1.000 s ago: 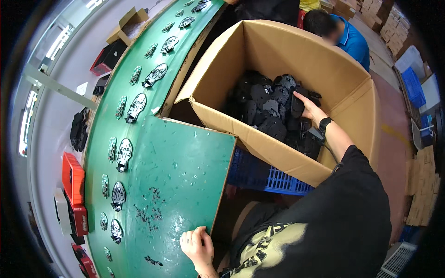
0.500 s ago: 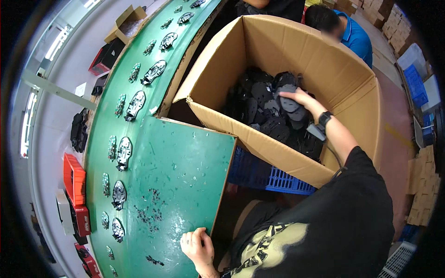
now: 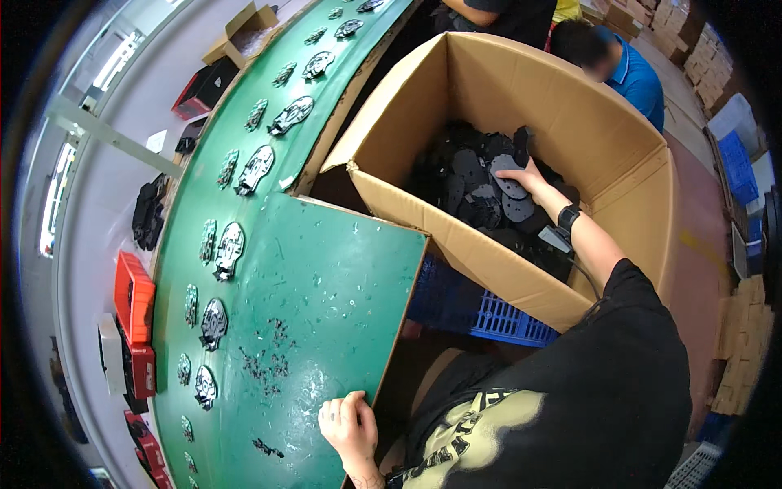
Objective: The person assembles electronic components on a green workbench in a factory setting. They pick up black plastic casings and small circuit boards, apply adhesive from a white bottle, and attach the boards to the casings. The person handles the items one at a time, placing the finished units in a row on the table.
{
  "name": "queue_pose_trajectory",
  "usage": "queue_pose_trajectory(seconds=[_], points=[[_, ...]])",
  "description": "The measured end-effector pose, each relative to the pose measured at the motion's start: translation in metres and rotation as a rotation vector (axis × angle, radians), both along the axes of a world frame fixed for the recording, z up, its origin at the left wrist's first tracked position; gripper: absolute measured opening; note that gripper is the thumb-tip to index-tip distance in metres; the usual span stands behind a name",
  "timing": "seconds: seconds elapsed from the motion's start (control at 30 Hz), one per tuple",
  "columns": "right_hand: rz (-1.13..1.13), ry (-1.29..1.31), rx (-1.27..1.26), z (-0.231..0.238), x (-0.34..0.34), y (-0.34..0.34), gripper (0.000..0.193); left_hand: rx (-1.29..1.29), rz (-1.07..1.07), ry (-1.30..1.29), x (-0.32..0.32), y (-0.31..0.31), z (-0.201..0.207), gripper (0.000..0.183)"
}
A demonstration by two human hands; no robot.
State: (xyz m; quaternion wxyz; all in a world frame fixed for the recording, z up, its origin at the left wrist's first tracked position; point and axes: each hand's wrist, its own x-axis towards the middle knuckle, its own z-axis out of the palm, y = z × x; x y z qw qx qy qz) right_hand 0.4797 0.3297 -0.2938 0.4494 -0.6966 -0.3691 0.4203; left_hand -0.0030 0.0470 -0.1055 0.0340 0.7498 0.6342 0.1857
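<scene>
My right hand (image 3: 525,177) reaches into a large open cardboard box (image 3: 456,224). Its thumb lies over a dark grey oval plastic shell (image 3: 509,175) with small holes; the other fingers are partly hidden behind it. Many similar black and grey shells (image 3: 468,167) lie heaped about the hand. A black band with a grey block and a cable is on that wrist. My left hand (image 3: 349,424) rests with curled fingers on the near edge of the green tabletop (image 3: 342,269), holding nothing that I can see. Small black bits (image 3: 269,359) are scattered beyond it.
Left of the tabletop, a green belt (image 3: 273,151) carries rows of black-and-white housings (image 3: 229,251) and small circuit boards (image 3: 208,242). An orange bin (image 3: 134,297) stands past the belt. A blue crate (image 3: 509,318) sits under the box. A person in blue (image 3: 635,81) is beyond the box.
The whole view has shifted slightly. My right hand has moved a little nearer within the box, still at the grey shell; a black piece now stands up just beyond it. My left hand stays put.
</scene>
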Motion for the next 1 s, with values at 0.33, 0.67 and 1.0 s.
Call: queue_pose_trajectory(seconds=[0.33, 0.67, 1.0], points=[[0.223, 0.174, -0.225, 0.008, -0.019, 0.002, 0.1, 0.027, 0.001, 0.019, 0.004, 0.001, 0.003, 0.016], [0.389, -0.085, -0.188, -0.011, -0.007, 0.008, 0.1, 0.038, 0.007, 0.019, 0.007, 0.003, 0.005, 0.016], [0.38, -0.027, -0.182, -0.026, 0.007, 0.012, 0.1, 0.055, 0.017, 0.038, 0.012, 0.004, 0.006, 0.018]])
